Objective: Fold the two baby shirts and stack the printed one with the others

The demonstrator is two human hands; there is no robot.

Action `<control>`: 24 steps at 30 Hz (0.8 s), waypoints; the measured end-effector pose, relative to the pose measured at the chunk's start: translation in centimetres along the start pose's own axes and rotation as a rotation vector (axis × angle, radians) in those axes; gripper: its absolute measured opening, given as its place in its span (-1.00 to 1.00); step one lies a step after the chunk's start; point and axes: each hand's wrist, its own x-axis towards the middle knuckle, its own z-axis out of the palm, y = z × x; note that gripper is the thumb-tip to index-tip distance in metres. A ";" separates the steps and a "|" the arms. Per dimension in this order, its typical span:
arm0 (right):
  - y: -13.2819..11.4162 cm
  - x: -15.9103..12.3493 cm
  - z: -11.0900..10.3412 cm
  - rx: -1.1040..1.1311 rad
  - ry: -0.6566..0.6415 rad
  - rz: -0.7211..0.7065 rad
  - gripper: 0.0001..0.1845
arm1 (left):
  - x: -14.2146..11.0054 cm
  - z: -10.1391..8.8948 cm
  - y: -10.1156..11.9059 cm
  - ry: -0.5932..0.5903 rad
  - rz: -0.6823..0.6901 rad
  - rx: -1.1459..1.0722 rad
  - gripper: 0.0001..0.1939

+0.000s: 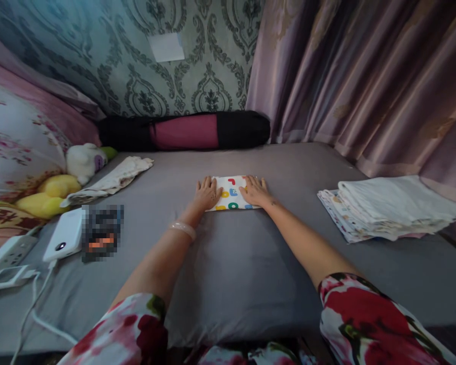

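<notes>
From the person, a loosely bundled off-white cloth (114,178) lies unstacked at eleven o'clock. At twelve, the left hand (206,194) and right hand (256,192) rest flat, gripping nothing, on a multicolour-printed white cloth (232,193) whose folding looks finished, though it sits apart from the cloth stack (395,203) at two. Beneath spreads a grey sheet (235,274), damask wallpaper (211,76) beyond at twelve, mauve curtains (311,76) at one.
</notes>
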 end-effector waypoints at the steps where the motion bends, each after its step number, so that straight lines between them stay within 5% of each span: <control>1: -0.2 0.1 -0.2 -0.007 -0.026 0.003 -0.29 | 0.0 -0.3 0.3 0.006 -0.010 0.022 -0.34; 5: -1.2 0.5 -0.3 -0.006 -0.072 0.076 -0.32 | 0.0 -0.4 2.3 0.021 -0.114 0.013 -0.41; 8: -1.7 0.1 0.7 0.013 0.099 0.109 -0.36 | -0.2 0.4 3.5 0.093 -0.201 -0.050 -0.41; 17: -1.7 -0.7 1.6 0.032 0.227 0.080 -0.38 | -0.7 1.2 3.3 0.196 -0.183 -0.103 -0.42; 24: -2.1 -1.0 1.2 -0.026 0.231 -0.123 -0.41 | -0.6 0.6 3.6 0.235 0.145 -0.023 -0.45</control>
